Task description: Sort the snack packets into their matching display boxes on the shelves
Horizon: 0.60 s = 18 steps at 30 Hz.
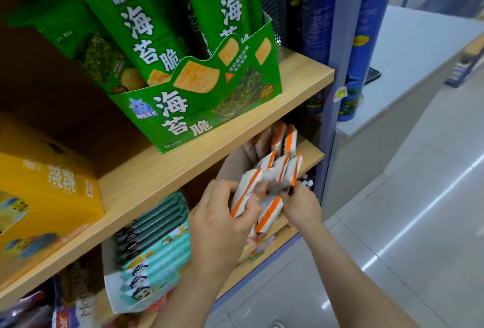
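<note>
A left hand (222, 212) grips one white-and-orange snack packet (245, 194) while the right hand (301, 204) pinches others at the lower shelf's (310, 155) right end. Their display box (237, 164) is mostly hidden under the upper shelf (183, 170), and the packet print is blurred.

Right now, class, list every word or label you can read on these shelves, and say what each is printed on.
"海苔脆": front of the green display box.
"海苔脆": green packets standing in it.
"Mom…", cut off: packet at bottom left.
Too blurred to read: yellow box, blue tubes, orange-and-white snack packets, small print.
</note>
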Tool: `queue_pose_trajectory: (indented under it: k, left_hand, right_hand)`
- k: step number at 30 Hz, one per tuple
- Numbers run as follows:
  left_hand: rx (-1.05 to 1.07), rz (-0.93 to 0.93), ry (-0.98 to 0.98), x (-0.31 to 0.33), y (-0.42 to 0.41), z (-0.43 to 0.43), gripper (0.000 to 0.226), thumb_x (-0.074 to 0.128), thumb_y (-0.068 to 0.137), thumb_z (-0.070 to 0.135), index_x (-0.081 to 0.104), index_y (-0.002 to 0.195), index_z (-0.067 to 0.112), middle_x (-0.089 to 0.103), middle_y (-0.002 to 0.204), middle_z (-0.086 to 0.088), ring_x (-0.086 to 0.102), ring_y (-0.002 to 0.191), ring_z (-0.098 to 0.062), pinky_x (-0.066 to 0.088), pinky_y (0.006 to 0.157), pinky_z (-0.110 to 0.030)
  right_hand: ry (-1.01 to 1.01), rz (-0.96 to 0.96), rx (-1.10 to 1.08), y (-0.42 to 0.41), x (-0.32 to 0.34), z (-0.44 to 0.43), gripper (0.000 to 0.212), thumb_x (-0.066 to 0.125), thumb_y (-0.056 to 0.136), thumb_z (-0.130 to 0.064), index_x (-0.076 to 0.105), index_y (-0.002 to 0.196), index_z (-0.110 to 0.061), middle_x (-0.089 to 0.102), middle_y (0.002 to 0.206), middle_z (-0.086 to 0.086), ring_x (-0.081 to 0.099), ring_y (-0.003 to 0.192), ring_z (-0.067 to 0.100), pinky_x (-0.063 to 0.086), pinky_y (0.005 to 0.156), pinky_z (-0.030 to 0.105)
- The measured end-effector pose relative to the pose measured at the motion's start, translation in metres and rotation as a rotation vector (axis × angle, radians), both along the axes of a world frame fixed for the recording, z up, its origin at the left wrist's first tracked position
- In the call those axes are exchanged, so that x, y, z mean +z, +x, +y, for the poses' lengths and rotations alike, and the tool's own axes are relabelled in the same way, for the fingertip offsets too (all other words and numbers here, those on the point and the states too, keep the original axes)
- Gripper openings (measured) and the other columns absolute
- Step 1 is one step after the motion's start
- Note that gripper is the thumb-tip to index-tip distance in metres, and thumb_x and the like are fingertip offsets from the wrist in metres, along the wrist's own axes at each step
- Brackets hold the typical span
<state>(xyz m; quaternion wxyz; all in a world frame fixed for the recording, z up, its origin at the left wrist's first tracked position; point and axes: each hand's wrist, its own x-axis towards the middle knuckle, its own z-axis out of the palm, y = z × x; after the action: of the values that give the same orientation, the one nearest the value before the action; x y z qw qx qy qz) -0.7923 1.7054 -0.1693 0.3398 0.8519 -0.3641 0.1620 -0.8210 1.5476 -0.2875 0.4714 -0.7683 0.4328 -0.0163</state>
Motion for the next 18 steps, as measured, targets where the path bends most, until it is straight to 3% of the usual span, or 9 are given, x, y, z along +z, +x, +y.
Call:
queue_pose_trajectory:
  k: [2,5,8,10,12,14,18]
  left_hand:
    - [0.025,-0.043,0.011,0.003,0.003,-0.004,0.021,0.057,0.086,0.036,0.058,0.086,0.015,0.054,0.075,0.007,0.050,0.060,-0.009,0.043,0.045,-0.023]
    - [0.048,-0.142,0.103,0.001,0.016,-0.015,0.019,0.054,0.085,0.032,0.053,0.082,0.013,0.053,0.073,0.001,0.047,0.056,-0.013,0.035,0.045,-0.024]
    - [0.110,-0.143,0.260,-0.008,0.030,-0.030,0.019,0.060,0.083,0.028,0.051,0.083,0.011,0.054,0.075,-0.005,0.053,0.054,-0.023,0.032,0.047,-0.026]
    - [0.174,-0.067,0.414,-0.012,0.033,-0.042,0.023,0.062,0.086,0.030,0.051,0.093,0.012,0.059,0.086,-0.008,0.061,0.065,-0.031,0.034,0.051,-0.030]
    - [0.231,0.002,0.599,-0.017,0.035,-0.052,0.027,0.054,0.094,0.036,0.048,0.108,0.014,0.061,0.102,-0.007,0.065,0.081,-0.034,0.036,0.056,-0.033]
    - [0.258,0.013,0.696,-0.020,0.041,-0.057,0.031,0.047,0.098,0.040,0.046,0.117,0.016,0.064,0.104,-0.007,0.065,0.087,-0.033,0.037,0.058,-0.033]
    - [0.279,0.177,0.738,-0.027,0.061,-0.062,0.031,0.046,0.098,0.046,0.055,0.107,0.017,0.066,0.096,-0.006,0.063,0.090,-0.030,0.044,0.067,-0.033]
  right_hand:
    - [0.017,-0.042,0.018,-0.003,0.000,-0.002,0.016,0.051,0.096,-0.032,0.056,0.106,-0.021,0.057,0.074,0.000,0.057,0.074,0.026,0.042,0.059,0.034]
    - [0.081,-0.176,-0.024,-0.007,0.006,-0.003,0.031,0.054,0.096,-0.031,0.052,0.127,-0.028,0.060,0.075,-0.006,0.058,0.071,0.014,0.040,0.058,0.030]
    - [0.126,-0.352,-0.116,-0.007,0.013,-0.003,0.035,0.060,0.090,-0.040,0.054,0.125,-0.039,0.063,0.093,-0.004,0.064,0.085,0.013,0.049,0.068,0.030]
    - [0.135,-0.404,-0.144,-0.005,0.018,-0.003,0.035,0.061,0.086,-0.046,0.058,0.120,-0.040,0.060,0.105,0.004,0.065,0.086,0.018,0.050,0.073,0.031]
    - [0.083,-0.402,-0.163,-0.005,0.025,-0.001,0.032,0.060,0.088,-0.049,0.062,0.115,-0.033,0.059,0.104,0.006,0.062,0.087,0.019,0.048,0.074,0.032]
    - [0.018,-0.372,-0.193,-0.006,0.031,-0.002,0.036,0.056,0.093,-0.049,0.063,0.118,-0.024,0.061,0.102,0.004,0.061,0.090,0.020,0.049,0.077,0.036]
    - [0.053,-0.328,-0.234,0.002,0.045,-0.007,0.035,0.056,0.097,-0.037,0.062,0.122,-0.015,0.067,0.103,-0.001,0.062,0.092,0.017,0.054,0.082,0.038]
